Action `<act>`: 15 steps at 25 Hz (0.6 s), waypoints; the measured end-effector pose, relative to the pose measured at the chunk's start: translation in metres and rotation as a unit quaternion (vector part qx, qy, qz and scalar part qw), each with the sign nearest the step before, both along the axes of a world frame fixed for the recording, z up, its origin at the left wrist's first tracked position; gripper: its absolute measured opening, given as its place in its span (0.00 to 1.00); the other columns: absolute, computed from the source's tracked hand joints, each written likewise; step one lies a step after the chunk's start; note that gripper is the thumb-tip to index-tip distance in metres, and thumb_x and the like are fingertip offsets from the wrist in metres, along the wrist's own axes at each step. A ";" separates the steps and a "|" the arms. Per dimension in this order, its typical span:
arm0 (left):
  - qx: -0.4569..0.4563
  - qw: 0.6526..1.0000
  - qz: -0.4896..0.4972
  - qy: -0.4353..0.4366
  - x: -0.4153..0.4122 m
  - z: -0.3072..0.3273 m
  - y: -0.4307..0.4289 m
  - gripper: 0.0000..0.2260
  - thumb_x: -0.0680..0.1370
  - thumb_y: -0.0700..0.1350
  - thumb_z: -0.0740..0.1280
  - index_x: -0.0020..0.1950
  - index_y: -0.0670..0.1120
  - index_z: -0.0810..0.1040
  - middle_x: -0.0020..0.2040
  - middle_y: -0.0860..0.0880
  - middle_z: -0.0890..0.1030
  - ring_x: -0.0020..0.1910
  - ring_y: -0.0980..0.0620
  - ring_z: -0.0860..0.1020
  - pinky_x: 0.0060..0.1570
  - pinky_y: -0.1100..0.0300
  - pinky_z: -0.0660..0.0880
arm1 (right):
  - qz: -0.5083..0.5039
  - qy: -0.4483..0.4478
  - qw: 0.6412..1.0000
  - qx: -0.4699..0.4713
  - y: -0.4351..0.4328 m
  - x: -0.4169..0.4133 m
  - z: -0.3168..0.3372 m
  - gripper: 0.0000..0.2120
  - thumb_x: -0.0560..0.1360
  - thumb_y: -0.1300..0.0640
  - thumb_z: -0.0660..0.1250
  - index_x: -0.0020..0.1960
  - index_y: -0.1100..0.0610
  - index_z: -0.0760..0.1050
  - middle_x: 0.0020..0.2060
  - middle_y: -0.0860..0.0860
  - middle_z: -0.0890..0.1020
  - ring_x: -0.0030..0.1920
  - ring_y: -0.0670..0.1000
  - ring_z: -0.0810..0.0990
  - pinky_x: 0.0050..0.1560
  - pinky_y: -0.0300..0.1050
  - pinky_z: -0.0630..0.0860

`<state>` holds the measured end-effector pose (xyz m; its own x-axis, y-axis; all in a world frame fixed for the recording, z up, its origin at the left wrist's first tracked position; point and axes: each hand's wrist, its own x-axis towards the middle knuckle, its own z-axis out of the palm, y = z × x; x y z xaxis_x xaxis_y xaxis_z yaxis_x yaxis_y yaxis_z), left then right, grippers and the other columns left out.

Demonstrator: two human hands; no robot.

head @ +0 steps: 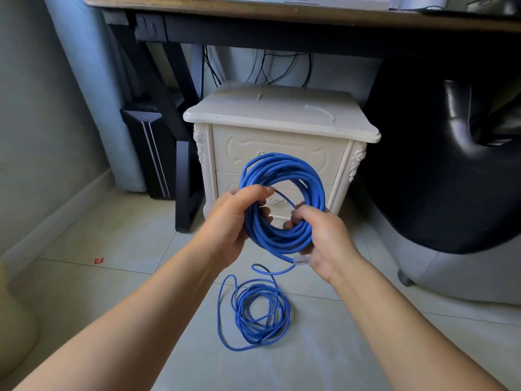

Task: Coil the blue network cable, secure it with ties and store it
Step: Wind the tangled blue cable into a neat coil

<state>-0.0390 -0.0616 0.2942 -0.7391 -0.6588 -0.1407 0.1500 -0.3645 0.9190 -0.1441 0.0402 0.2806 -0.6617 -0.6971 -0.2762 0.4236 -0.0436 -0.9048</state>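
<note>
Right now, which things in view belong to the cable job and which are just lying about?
Job: blue coil, gripped by left hand and right hand; clear plug; loose cable on the floor.
Lying about: white nightstand; red scrap; black chair; desk.

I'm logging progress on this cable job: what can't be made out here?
Head view: fingers of the left hand, partly hidden behind the coiled blue network cable.
Pale strips on the cream carved nightstand: too faint to call ties.
Items on the brown wooden desk: cut off by top edge.
</note>
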 end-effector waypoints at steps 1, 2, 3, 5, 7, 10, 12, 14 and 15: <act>-0.004 1.000 0.014 -0.005 -0.002 -0.001 -0.002 0.14 0.65 0.41 0.70 0.49 0.42 0.72 0.30 0.48 0.71 0.28 0.52 0.73 0.39 0.56 0.72 | 0.024 -0.018 1.000 -0.004 0.001 0.001 -0.002 0.04 0.75 0.67 0.63 0.46 0.59 0.71 0.31 0.53 0.74 0.31 0.50 0.79 0.34 0.43 0.76; -0.006 1.000 0.024 -0.004 -0.002 -0.001 -0.006 0.13 0.65 0.39 0.68 0.46 0.42 0.71 0.28 0.48 0.70 0.26 0.52 0.71 0.37 0.56 0.71 | 0.061 -0.026 0.998 0.000 0.003 0.001 0.000 0.02 0.76 0.64 0.64 0.46 0.59 0.72 0.34 0.55 0.76 0.34 0.51 0.81 0.37 0.45 0.77; -0.008 1.000 0.026 0.001 -0.001 0.000 -0.009 0.11 0.64 0.38 0.67 0.44 0.42 0.70 0.26 0.48 0.68 0.25 0.52 0.69 0.35 0.56 0.70 | 0.107 -0.024 0.994 0.003 0.007 -0.002 0.002 0.03 0.76 0.59 0.67 0.48 0.59 0.75 0.39 0.56 0.78 0.39 0.52 0.81 0.41 0.46 0.77; -0.024 1.000 0.001 0.014 0.003 0.001 -0.017 0.07 0.65 0.37 0.65 0.38 0.44 0.69 0.25 0.48 0.65 0.24 0.52 0.65 0.31 0.58 0.68 | 0.139 -0.005 0.990 -0.007 0.015 -0.021 0.010 0.21 0.71 0.43 0.70 0.55 0.58 0.78 0.46 0.55 0.80 0.47 0.53 0.80 0.46 0.48 0.77; -0.082 0.995 -0.058 0.000 0.007 0.002 -0.019 0.07 0.65 0.36 0.64 0.32 0.45 0.68 0.24 0.47 0.64 0.24 0.51 0.63 0.29 0.60 0.67 | 0.068 0.020 0.997 -0.035 0.019 -0.045 0.018 0.29 0.70 0.35 0.65 0.61 0.56 0.78 0.47 0.51 0.80 0.46 0.49 0.80 0.47 0.47 0.76; -0.173 0.974 -0.143 -0.035 0.011 0.002 -0.013 0.09 0.65 0.34 0.64 0.30 0.47 0.71 0.24 0.47 0.66 0.24 0.51 0.63 0.29 0.61 0.67 | 0.039 0.308 0.943 0.117 0.018 -0.056 0.013 0.17 0.78 0.54 0.63 0.66 0.46 0.75 0.60 0.43 0.78 0.59 0.43 0.75 0.59 0.42 0.69; -0.190 0.967 -0.165 -0.043 0.012 0.002 -0.015 0.07 0.65 0.34 0.63 0.36 0.46 0.73 0.24 0.50 0.67 0.24 0.53 0.64 0.29 0.62 0.67 | 0.173 0.335 0.909 0.178 0.015 -0.053 0.000 0.14 0.79 0.56 0.63 0.62 0.48 0.77 0.55 0.44 0.81 0.53 0.42 0.78 0.52 0.38 0.71; -0.211 0.959 -0.175 -0.071 0.016 0.003 -0.024 0.08 0.64 0.34 0.64 0.41 0.44 0.75 0.27 0.50 0.69 0.24 0.53 0.66 0.29 0.61 0.67 | 0.175 0.330 0.909 0.187 0.015 -0.051 0.003 0.07 0.78 0.56 0.65 0.51 0.52 0.81 0.37 0.46 0.81 0.35 0.41 0.77 0.39 0.36 0.71; -0.238 0.949 -0.180 -0.106 0.018 0.002 -0.029 0.09 0.64 0.36 0.66 0.42 0.44 0.76 0.28 0.49 0.70 0.25 0.52 0.67 0.29 0.61 0.68 | 0.131 0.337 0.917 0.167 0.015 -0.054 0.009 0.05 0.78 0.57 0.67 0.46 0.53 0.81 0.31 0.45 0.78 0.29 0.39 0.73 0.35 0.34 0.69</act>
